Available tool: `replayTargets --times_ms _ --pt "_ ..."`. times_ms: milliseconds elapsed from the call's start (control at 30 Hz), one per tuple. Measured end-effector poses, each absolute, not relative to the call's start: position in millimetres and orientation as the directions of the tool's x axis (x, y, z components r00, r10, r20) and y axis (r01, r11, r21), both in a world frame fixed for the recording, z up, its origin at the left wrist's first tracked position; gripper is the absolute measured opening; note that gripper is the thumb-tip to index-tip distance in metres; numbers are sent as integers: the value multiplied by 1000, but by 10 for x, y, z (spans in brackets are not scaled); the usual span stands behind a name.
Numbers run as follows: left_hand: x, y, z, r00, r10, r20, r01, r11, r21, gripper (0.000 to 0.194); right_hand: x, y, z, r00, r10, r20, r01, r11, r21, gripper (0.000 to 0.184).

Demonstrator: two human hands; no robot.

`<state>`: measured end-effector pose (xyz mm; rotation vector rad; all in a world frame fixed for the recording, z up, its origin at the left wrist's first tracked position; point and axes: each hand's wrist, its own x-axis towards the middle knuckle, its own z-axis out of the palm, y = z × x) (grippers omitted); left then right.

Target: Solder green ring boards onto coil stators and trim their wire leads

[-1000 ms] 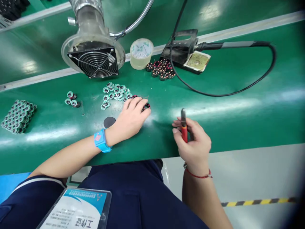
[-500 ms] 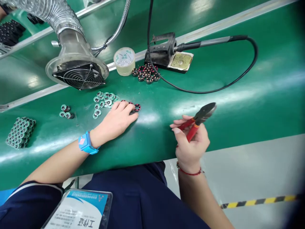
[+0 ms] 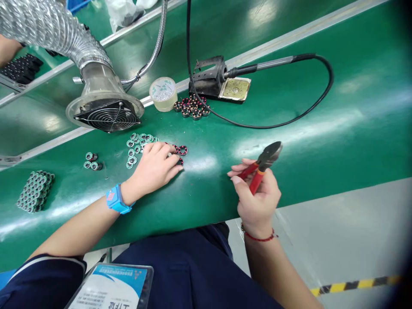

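Note:
My left hand [image 3: 153, 169] lies palm down on the green bench [image 3: 305, 141], fingers curled over a few small red-and-black wound coils [image 3: 182, 150]. Just behind it is a loose cluster of several small green-and-white round parts [image 3: 138, 141]. My right hand [image 3: 257, 195] is at the near edge of the bench, closed round the red handles of a pair of side cutters [image 3: 264, 163], whose black jaws point up and to the right. A blue wrist strap [image 3: 116, 199] is on my left wrist.
A fume extractor fan [image 3: 106, 113] on a ribbed hose stands at the back left. Behind the coils are a tape roll [image 3: 163, 93], a pile of coils [image 3: 192, 107], and a soldering iron in its stand [image 3: 219, 79] with a looping black cable. Stacked round parts [image 3: 34, 191] lie far left.
The cutters have turned from pointing straight up to pointing up and right in my right hand. My left hand has stayed on the coils; the view has shifted slightly.

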<state>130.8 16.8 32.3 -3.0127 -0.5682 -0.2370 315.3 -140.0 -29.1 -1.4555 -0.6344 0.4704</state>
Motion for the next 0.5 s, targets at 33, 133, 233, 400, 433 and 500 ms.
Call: replayTargets --times_ms 33,133,233,400,433,500 --pt "1339 250 365 903 395 167 404 -915 -23 26 3150 -1397 -293 753 647 115 89 73 -993 29" --pt "1553 595 419 836 527 150 530 -848 19 22 3146 -1386 -297 744 655 128 114 64 -991 29" --pt "1899 955 346 826 537 171 532 -843 76 39 3151 -1373 -292 736 665 126 123 51 -991 29" --pt "2410 1123 191 806 592 11 586 -801 122 51 3185 -1360 -275 753 653 79 63 49 -997 26" --pt "2460 1094 184 787 617 -21 615 -780 118 48 3193 -1359 -274 758 649 65 44 48 -998 26" --pt "2492 1022 192 769 637 -61 639 -760 121 44 3206 -1359 -273 766 642 43 19 44 -999 26"
